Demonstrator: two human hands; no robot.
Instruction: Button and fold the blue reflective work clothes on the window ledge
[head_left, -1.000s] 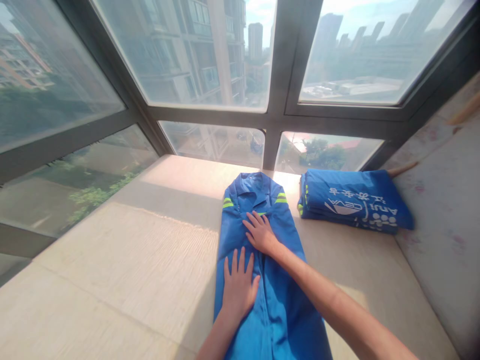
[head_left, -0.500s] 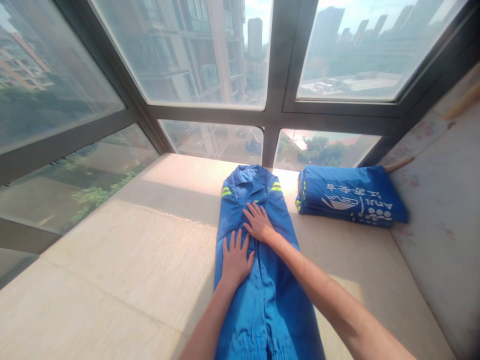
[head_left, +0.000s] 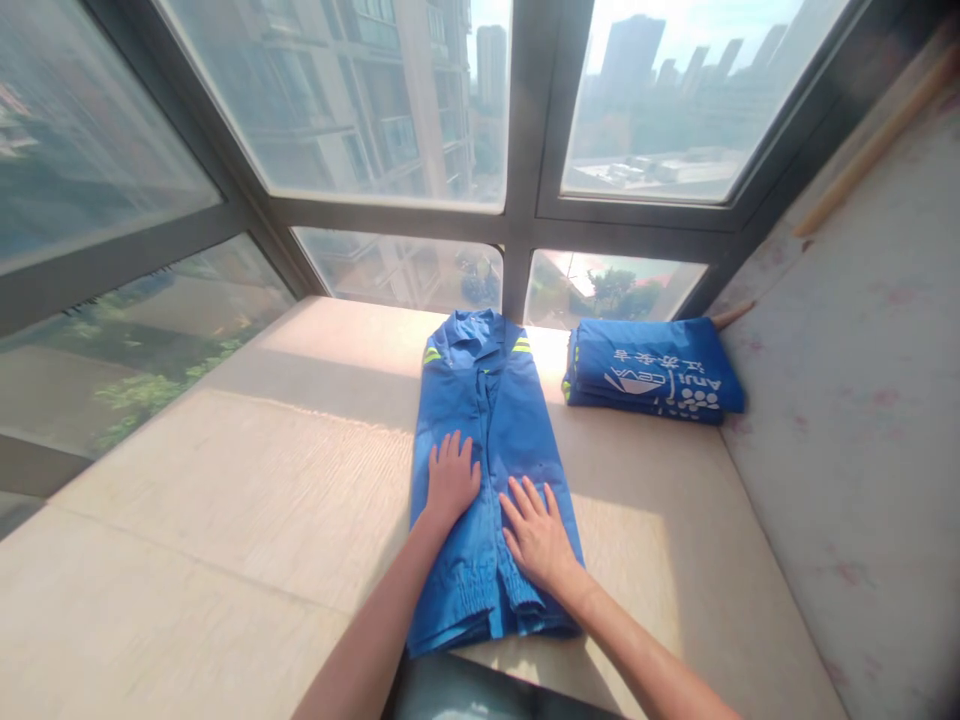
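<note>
A blue work jacket (head_left: 517, 425) with yellow-green stripes at its shoulders lies front up on the pale ledge, its collar toward the window and its gathered hem toward me. Its sides are folded in, so it makes a long narrow shape. My left hand (head_left: 453, 478) rests flat on the left half of the jacket, fingers apart. On the right half, lower down near the hem, my right hand (head_left: 538, 530) lies with its fingers spread. Neither hand grips the cloth.
A stack of folded blue garments (head_left: 652, 365) with white lettering sits at the back right by the patterned wall (head_left: 840, 450). The pale ledge (head_left: 225, 480) runs up to the framed windows (head_left: 517, 230). Something dark (head_left: 480, 690) shows below the hem.
My right hand has slid down the jacket from the upper chest to near the hem. My left hand remains on the left half. The view has shifted, and the whole hem now shows.
</note>
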